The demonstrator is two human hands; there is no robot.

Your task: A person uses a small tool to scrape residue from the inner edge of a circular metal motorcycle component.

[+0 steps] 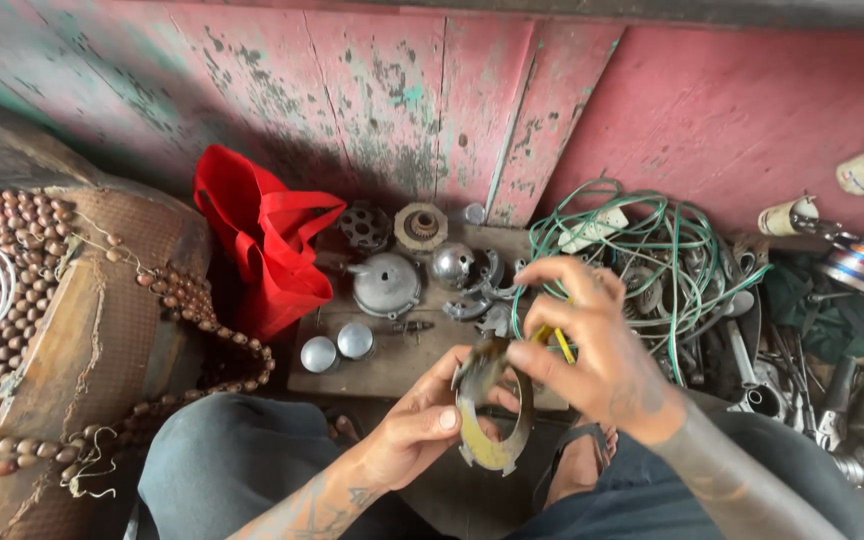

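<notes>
My left hand grips a worn, ring-shaped metal plate with a yellowish face, thumb pressed on its rim. My right hand is above it, pinching the ring's upper edge, and holds a thin yellow-handled tool between its fingers. Both hands hover over my knees in dark trousers.
A low wooden board carries metal domes, gears and small caps. A red bag stands left of it, a coil of green wire to the right. Tools and metal parts crowd the right; a beaded seat cover lies left.
</notes>
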